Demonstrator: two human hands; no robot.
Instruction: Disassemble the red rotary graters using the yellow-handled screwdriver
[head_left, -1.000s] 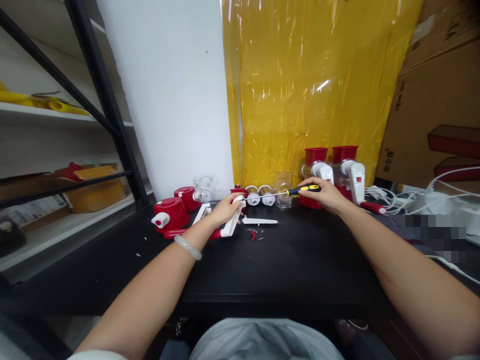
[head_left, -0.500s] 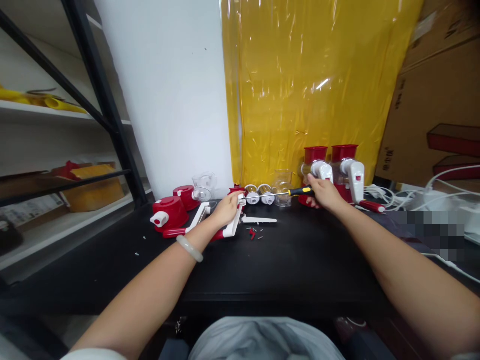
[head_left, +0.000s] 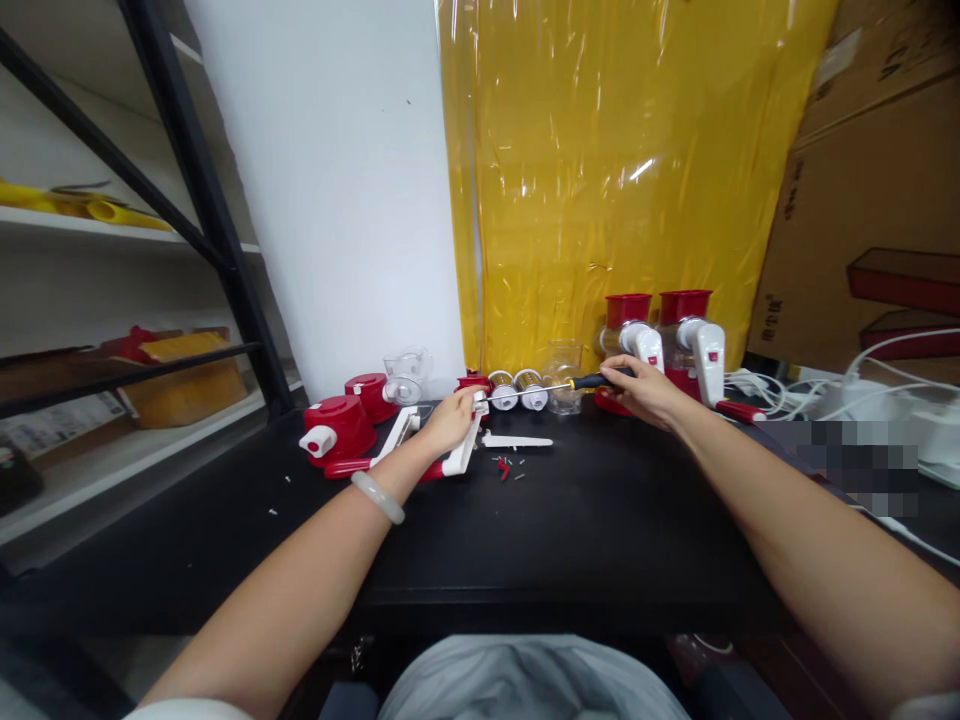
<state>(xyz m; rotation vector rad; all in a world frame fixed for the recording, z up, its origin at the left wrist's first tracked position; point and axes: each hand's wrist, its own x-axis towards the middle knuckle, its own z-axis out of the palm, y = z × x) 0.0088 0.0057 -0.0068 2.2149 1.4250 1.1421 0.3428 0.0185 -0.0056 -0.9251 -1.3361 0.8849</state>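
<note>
My left hand (head_left: pixel 452 420) is closed around the white end of a crank handle (head_left: pixel 463 455) with a red grip, held over the black table. In my right hand (head_left: pixel 636 388) is a screwdriver (head_left: pixel 589 381) with a black and yellow handle, lying level. Its thin shaft points left, and the tip meets the white end by my left fingers; the exact contact is too small to make out. Below lie a white cover strip (head_left: pixel 517 441), a small red piece (head_left: pixel 505 469) and several screws (head_left: pixel 520 477). A second white and red crank handle (head_left: pixel 397 432) rests left of my left hand.
Red grater bases (head_left: pixel 341 428) and a clear plastic housing (head_left: pixel 407 377) stand at the left. Behind my hands are two grater drums (head_left: pixel 531 390). Two assembled red and white graters (head_left: pixel 684 345) and white cables (head_left: pixel 784 400) are at the right. A black table (head_left: pixel 570 550) runs underneath.
My right hand has shifted its grip on the screwdriver, with the fingers now stretched along the handle's end. The screwdriver has moved slightly left. My left hand keeps its hold.
</note>
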